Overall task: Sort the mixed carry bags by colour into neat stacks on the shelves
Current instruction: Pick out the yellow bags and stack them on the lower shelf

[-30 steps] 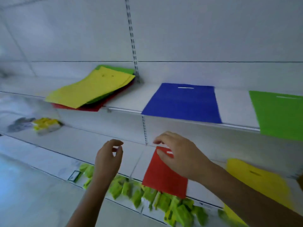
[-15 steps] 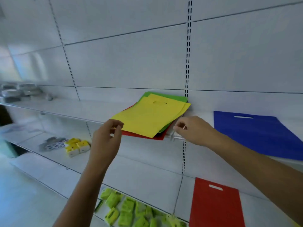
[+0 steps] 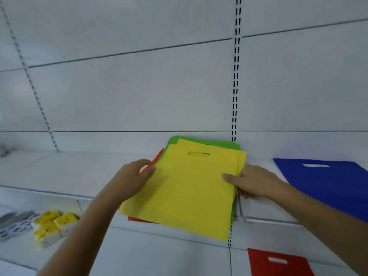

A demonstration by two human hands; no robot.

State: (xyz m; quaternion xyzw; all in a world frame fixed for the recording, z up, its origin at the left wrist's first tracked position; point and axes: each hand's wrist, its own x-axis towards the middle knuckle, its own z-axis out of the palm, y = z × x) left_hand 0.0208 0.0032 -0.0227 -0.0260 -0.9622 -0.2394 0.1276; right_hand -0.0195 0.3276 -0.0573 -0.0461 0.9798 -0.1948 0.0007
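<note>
A mixed pile of carry bags lies on the upper shelf [image 3: 69, 172], with a yellow bag [image 3: 187, 188] on top, green bags [image 3: 219, 143] under it and a red bag [image 3: 157, 158] showing at the left edge. My left hand [image 3: 131, 180] grips the pile's left edge, thumb on the yellow bag. On the pile's right edge my right hand [image 3: 253, 182] pinches the yellow bag with its thumb on top. A blue bag [image 3: 328, 182] lies flat on the same shelf to the right. A red bag [image 3: 278, 263] lies on the lower shelf at the bottom right.
Small yellow packs [image 3: 53, 226] and grey items [image 3: 14, 222] sit on the lower shelf at the left. A slotted upright [image 3: 236, 86] runs down the white back panel behind the pile. The pile's front overhangs the shelf edge.
Both hands have risen from the lower shelf to the mixed pile and taken hold of its left and right edges. The view has swung up and left toward the pile.
</note>
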